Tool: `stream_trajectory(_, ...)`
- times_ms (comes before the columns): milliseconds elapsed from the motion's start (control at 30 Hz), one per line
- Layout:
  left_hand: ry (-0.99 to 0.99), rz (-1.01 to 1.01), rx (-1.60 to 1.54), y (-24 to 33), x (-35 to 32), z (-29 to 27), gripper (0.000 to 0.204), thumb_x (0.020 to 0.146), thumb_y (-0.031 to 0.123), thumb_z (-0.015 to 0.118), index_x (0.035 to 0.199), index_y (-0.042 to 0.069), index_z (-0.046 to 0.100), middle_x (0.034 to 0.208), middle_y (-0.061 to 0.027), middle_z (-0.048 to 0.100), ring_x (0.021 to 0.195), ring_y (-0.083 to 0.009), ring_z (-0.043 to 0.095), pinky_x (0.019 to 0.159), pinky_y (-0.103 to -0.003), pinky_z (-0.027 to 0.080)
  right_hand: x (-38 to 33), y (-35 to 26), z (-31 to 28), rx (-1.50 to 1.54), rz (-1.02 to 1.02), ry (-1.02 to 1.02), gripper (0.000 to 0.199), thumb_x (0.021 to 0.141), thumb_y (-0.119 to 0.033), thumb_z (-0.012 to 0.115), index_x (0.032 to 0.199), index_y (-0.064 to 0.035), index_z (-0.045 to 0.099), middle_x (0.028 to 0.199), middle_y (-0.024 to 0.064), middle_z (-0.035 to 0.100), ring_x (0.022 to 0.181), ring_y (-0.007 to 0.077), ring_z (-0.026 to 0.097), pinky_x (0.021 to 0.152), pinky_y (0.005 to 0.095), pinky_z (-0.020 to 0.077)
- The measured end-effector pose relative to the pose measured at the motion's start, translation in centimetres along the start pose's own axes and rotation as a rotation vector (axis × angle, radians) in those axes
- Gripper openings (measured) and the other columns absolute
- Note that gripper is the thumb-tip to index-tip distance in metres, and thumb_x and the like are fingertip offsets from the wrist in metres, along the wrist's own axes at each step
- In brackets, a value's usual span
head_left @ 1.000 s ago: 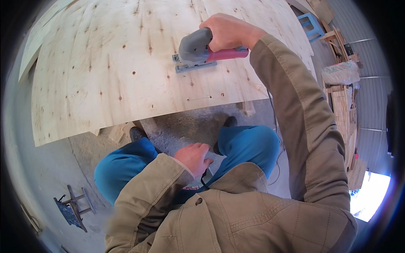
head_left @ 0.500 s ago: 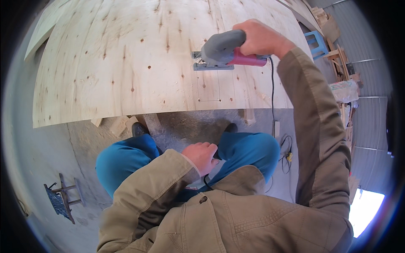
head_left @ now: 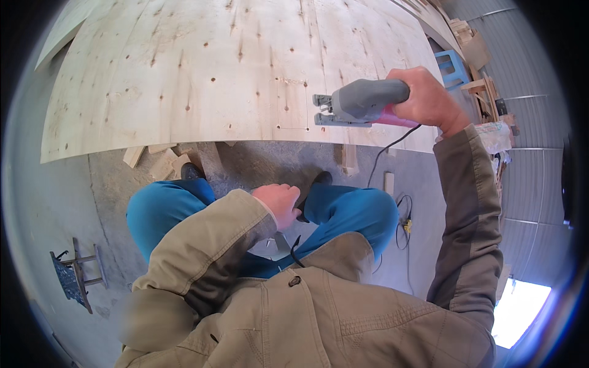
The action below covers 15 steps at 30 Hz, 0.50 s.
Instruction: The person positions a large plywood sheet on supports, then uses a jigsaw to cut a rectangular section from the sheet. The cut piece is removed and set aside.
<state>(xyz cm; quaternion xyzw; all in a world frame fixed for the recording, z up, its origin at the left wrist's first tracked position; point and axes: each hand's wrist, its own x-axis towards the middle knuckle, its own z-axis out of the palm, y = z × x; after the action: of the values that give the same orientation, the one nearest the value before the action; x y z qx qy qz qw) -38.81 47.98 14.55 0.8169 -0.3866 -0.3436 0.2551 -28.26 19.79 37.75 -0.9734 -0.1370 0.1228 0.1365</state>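
My right hand [head_left: 424, 97] is wrapped round the grey and pink body of a jigsaw [head_left: 371, 101]. Its metal base faces left, over the near right part of a large knotty plywood sheet [head_left: 141, 73]; I cannot tell whether it touches. Just left of the base, a thin-lined rectangle [head_left: 307, 107] with small holes at its corners marks the wood. From the tool a black cord [head_left: 388, 147] drops past the sheet's near edge. Between my knees, my left hand [head_left: 279, 204] hangs with fingers loosely curled together and nothing visible in them; the palm is hidden.
Wood offcuts [head_left: 162, 164] lie on the floor beneath the sheet's near edge. A small folding stool [head_left: 76, 276] stands at left. At right are a blue plastic stool [head_left: 451, 69], stacked timber [head_left: 485, 98] and a cable with a yellow plug [head_left: 407, 227].
My right hand has drawn the jigsaw right and nearer, off the marked rectangle, which now shows more fully. My left hand stays between my knees; the whole view has shifted slightly.
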Motion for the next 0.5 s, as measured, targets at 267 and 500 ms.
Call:
stream_trajectory(267, -0.015, -0.023, 0.047, -0.1, 0.4, 0.6, 0.035, 0.097, 0.033, 0.069, 0.116, 0.003, 0.065, 0.115, -0.0186, 0.069, 0.112, -0.0382, 0.067, 0.094, -0.047, 0.054, -2.4, 0.4, 3.0, 0.106, 0.017, 0.014, 0.025, 0.075, -0.019, 0.081, 0.086, 0.0002, 0.069, 0.074, 0.0203, 0.066, 0.064, 0.0308, 0.060, 0.065, 0.0375, 0.0508)
stream_trajectory(500, -0.013, -0.013, 0.018, -0.6, 0.4, 0.2, 0.035, 0.096, 0.033, 0.070, 0.115, 0.003, 0.065, 0.114, -0.0184, 0.070, 0.111, -0.0379, 0.067, 0.094, -0.047, 0.055, -1.5, 1.3, 5.0, 0.057, 0.018, 0.022, 0.034, 0.073, -0.029, 0.088, 0.085, -0.0017, 0.070, 0.074, 0.0192, 0.067, 0.067, 0.0350, 0.065, 0.065, 0.0387, 0.0518)
